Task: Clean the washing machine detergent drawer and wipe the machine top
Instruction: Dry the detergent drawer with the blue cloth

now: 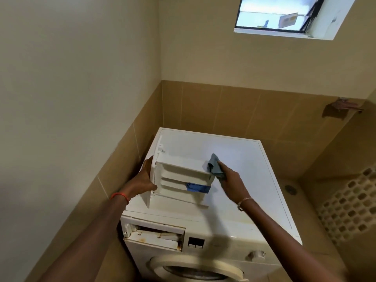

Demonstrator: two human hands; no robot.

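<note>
Detergent drawer point(179, 178): white plastic, removed from the machine, held turned on its side above the left part of the machine top point(244, 180), centre of the frame. Ribbed underside or side faces the camera, with raised horizontal ridges; blue insert point(198, 187) sits at the lower right of the body. Front panel of the drawer points left and down.

Left hand point(143, 183): fingers closed around the drawer's front panel, thumb on the near face; red band on the wrist.

Right hand point(232, 180): fingers pinched on a small grey-blue cloth point(215, 165), bunched and pressed at the drawer's upper right corner; thin bracelet on the wrist.

Washing machine point(203, 241): white front-loader, lower centre. Top is glossy and bare apart from a faint yellowish line near the front edge. Drawer slot point(154, 235) at the upper left of the front stands open, with rust-brown stains along its lower rim. Small buttons, a dial and the round door lie right of and below it.

Surroundings: tan tiled walls behind, cream wall above, window point(284, 13) at upper right of the frame.
</note>
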